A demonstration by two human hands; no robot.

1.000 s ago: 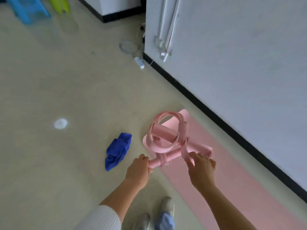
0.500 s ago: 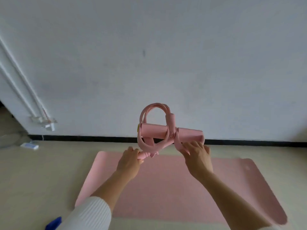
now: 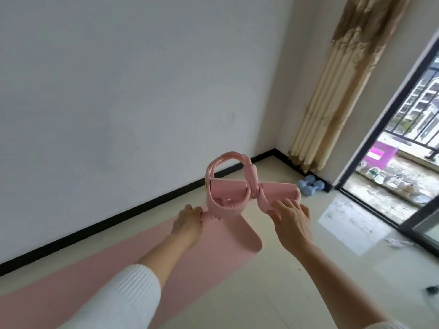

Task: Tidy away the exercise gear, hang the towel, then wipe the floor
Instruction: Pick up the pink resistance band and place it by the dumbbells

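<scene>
1. Plain white wall on the left, pale floor [image 3: 273, 293] below it, and a bunched curtain [image 3: 332, 91] in the far right corner next to an open balcony door [image 3: 389, 129].
2. A person is standing over a pink yoga mat [image 3: 107, 274] that lies flat along the wall.
3. Both hands hold a pink exercise band [image 3: 228, 193] up in the air, past the far end of the mat and well clear of the floor, loops on top.
4. The left hand [image 3: 188, 220] is wrapped tight round the left end of the handle bar.
5. The right hand [image 3: 293, 222] holds the right end with its fingers spread over the top. How far they curl underneath is hidden.
6. Looks like the "tidy the gear" step, with the band being carried off somewhere.
7. Two blue dumbbells [image 3: 382, 185] sit on the floor in the far corner by the curtain, so that's probably the gear spot, though no shelf or box shows.
8. Next move is likely walking it over and setting it down without the loops flopping loose. A sheet of paper [image 3: 354, 224] lies on the floor to the right, so mind the feet.
9. The mat is not yet rolled, and there's no towel in sight.
</scene>
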